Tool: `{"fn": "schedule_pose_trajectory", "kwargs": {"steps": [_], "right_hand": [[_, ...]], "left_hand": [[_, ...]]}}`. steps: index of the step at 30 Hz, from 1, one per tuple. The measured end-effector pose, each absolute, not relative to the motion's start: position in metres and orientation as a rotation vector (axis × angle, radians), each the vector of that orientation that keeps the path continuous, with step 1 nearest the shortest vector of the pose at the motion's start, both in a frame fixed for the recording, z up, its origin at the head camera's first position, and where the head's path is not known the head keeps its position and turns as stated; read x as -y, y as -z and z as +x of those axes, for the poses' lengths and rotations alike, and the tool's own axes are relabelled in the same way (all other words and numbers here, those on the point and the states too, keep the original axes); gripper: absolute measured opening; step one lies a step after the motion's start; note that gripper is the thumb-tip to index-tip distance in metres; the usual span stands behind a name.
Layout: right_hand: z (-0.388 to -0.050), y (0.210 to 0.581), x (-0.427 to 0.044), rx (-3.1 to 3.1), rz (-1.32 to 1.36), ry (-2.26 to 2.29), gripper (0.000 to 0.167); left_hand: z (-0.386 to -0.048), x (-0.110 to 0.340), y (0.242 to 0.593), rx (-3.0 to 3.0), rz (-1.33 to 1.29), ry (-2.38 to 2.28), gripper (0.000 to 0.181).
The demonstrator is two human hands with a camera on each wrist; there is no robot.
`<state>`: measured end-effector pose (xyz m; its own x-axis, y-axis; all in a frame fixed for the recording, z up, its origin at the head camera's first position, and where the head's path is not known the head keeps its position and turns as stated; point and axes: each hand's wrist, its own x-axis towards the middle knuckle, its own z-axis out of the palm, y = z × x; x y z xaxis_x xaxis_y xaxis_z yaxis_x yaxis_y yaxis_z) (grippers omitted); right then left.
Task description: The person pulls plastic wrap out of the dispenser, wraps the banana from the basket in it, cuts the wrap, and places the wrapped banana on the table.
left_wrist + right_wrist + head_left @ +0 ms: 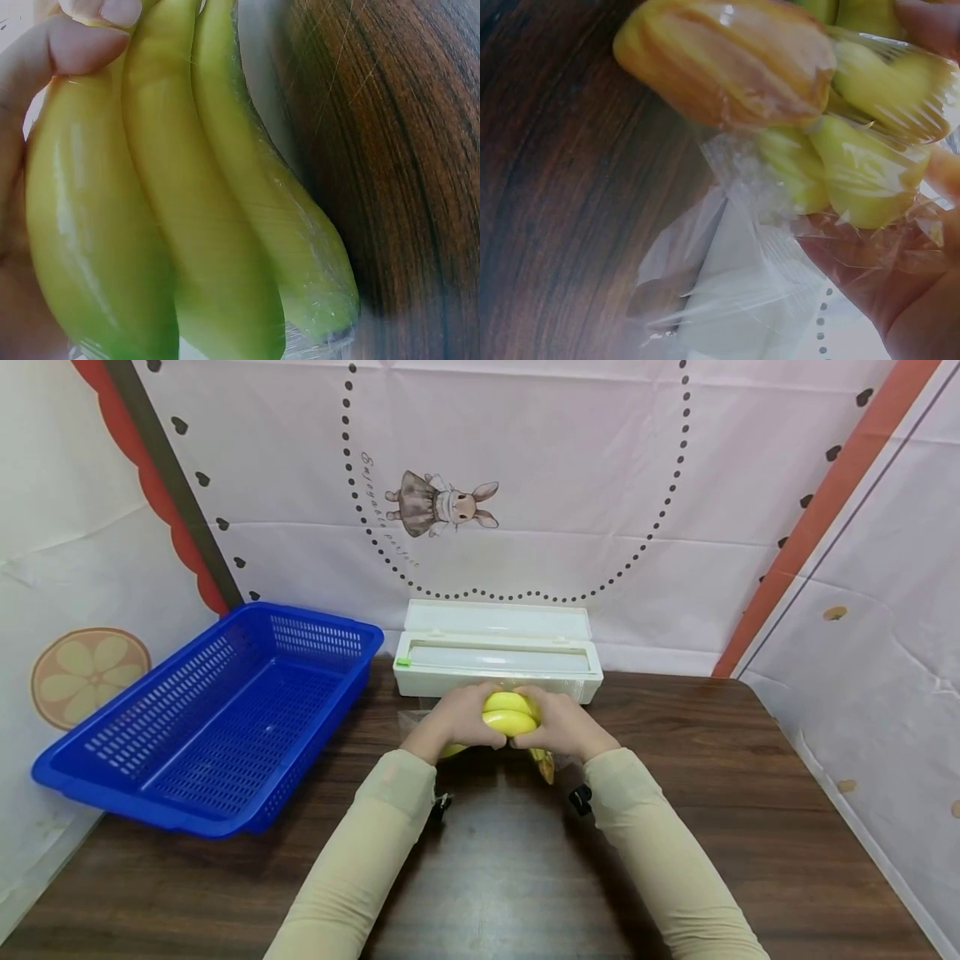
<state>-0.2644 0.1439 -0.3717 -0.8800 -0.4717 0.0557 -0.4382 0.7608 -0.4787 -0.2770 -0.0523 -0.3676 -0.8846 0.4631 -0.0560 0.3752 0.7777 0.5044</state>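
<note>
Both hands hold a bunch of yellow bananas (510,722) above the table, just in front of a white film box (498,677). My left hand (463,717) grips its left side; in the left wrist view the thumb lies on the bananas (195,180), whose lower ends are green and partly covered by clear film. My right hand (562,723) grips the other side. In the right wrist view, clear wrap (742,247) covers the banana ends (870,165) and hangs loose beneath them, beside a brownish-yellow fruit piece (727,64).
A blue plastic basket (247,727) stands at the left of the brown wooden table (480,893). The film box has its lid raised against the printed cloth (525,485) at the back. Cloth also hangs along both sides.
</note>
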Motion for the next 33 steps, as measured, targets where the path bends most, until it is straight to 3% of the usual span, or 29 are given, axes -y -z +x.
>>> {"fn": "schedule_pose_trajectory", "kwargs": {"steps": [33], "right_hand": [[-0.261, 0.384, -0.149, -2.807, -0.722, 0.909, 0.065]], "left_hand": [[-0.27, 0.051, 0.369, -2.67, 0.598, -0.746, 0.069]]}}
